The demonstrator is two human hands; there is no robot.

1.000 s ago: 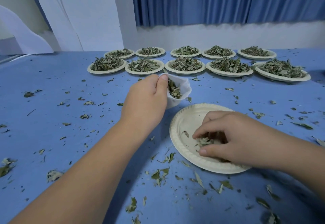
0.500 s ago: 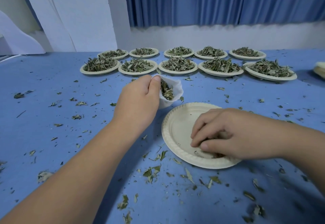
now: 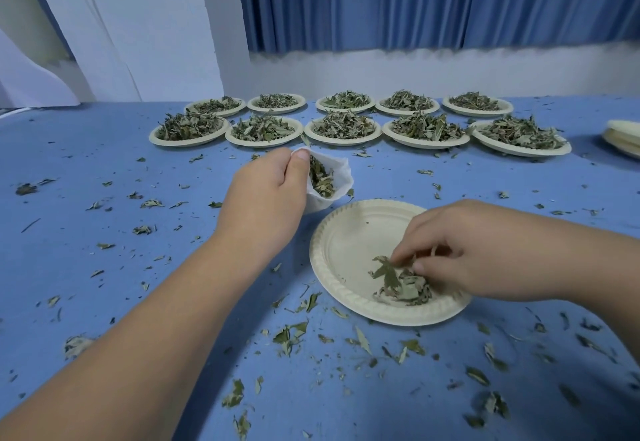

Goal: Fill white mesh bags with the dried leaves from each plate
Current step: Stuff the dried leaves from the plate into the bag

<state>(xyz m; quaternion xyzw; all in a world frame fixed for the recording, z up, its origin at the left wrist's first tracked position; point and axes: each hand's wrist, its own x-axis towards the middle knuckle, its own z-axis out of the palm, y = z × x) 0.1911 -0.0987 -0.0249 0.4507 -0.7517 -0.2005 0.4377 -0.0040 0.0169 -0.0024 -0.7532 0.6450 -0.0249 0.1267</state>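
My left hand point(image 3: 268, 194) pinches the rim of a white mesh bag point(image 3: 341, 177) and holds its mouth open; dried leaves show inside it. Just right of the bag lies a cream paper plate point(image 3: 346, 243), mostly bare. A small heap of dried leaves point(image 3: 398, 284) sits at its near right side. My right hand point(image 3: 474, 250) reaches over that heap with curled fingers, fingertips closing on the leaves.
Two rows of several paper plates heaped with dried leaves point(image 3: 343, 125) stand at the back of the blue table point(image 3: 104, 163). A stack of bare plates point(image 3: 623, 134) shows at the right edge. Loose leaf bits litter the table all around.
My right hand has lifted slightly off the plate, uncovering the leaf heap, which has been gathered toward the near right side. My left hand keeps the bag in the same hold.
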